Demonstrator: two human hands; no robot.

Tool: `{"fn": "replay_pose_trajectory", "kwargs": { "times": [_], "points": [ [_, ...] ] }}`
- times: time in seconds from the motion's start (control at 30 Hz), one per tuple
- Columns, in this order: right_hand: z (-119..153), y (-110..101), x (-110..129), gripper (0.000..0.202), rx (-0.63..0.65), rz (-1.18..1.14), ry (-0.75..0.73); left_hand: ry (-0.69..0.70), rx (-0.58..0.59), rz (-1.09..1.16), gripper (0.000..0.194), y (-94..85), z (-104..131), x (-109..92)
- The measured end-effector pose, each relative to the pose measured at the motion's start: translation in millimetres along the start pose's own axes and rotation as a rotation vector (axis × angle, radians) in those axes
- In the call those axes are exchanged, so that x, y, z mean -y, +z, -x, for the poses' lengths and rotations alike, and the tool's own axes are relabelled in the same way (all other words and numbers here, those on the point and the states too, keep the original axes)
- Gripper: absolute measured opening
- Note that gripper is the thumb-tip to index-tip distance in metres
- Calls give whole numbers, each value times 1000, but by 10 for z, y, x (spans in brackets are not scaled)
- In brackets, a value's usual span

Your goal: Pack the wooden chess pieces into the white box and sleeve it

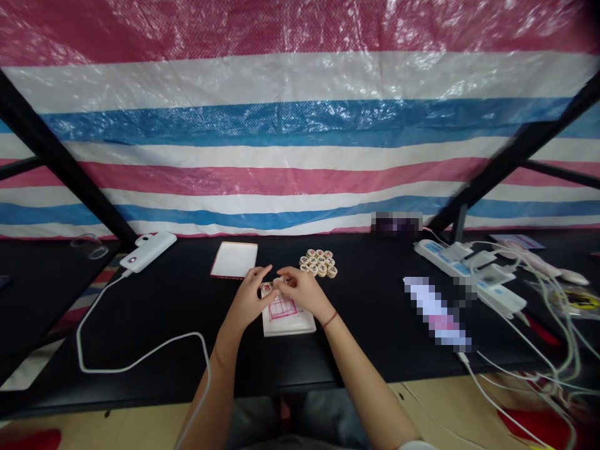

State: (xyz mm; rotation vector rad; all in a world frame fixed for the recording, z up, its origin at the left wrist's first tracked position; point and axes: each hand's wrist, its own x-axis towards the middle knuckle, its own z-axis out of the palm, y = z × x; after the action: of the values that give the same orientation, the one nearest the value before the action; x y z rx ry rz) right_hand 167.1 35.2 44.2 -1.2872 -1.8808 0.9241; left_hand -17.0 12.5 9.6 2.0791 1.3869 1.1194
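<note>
striped sheet [300, 181] behind, black table [154, 325] in front. left hand [247, 298]: fingers spread, thumb and forefinger apart. right hand [304, 289]: fingers bent inward, can't tell if gripping. white box [288, 326] with pink grid, partly under both hands. shallow tray [235, 259] beyond left hand. round pieces [319, 262] grouped beyond right hand. red-marked piece [266, 288] near left fingertips.

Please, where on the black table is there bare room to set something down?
The black table is bare between the right hand and the pixelated item, and between the white cable and the shallow tray. Crowded: around the power strip, and from the tray to the round pieces.
</note>
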Motion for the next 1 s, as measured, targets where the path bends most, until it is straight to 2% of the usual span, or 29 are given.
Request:
{"fn": "replay_pose_trajectory", "kwargs": {
  "times": [0.13, 0.33, 0.43, 0.63, 0.73, 0.83, 1.0],
  "points": [
    [11, 60, -20, 32, 67, -226, -18, 93, 14, 7, 30, -51, 21, -66],
    [26, 92, -60, 35, 100, -268, -40, 105, 9, -48, 28, -64, 96, -96],
    [30, 79, -120, 38, 57, -308, -21, 68, -1, -99, 23, -94, 185, -104],
    [93, 1, -174, 34, -60, -388, -5, 52, 80, -185, 11, -171, 324, -143],
    [215, 8, -125, 23, -47, -296, -76, 70, 40, -170, 10, -174, 298, -139],
    [343, 64, -42, 12, -8, -63, -212, 35, 9, -118, 19, -151, 213, -91],
    [414, 191, 53, 35, 82, 217, -312, -56, -7, -100, 27, -69, 67, 50]
  ]
}}
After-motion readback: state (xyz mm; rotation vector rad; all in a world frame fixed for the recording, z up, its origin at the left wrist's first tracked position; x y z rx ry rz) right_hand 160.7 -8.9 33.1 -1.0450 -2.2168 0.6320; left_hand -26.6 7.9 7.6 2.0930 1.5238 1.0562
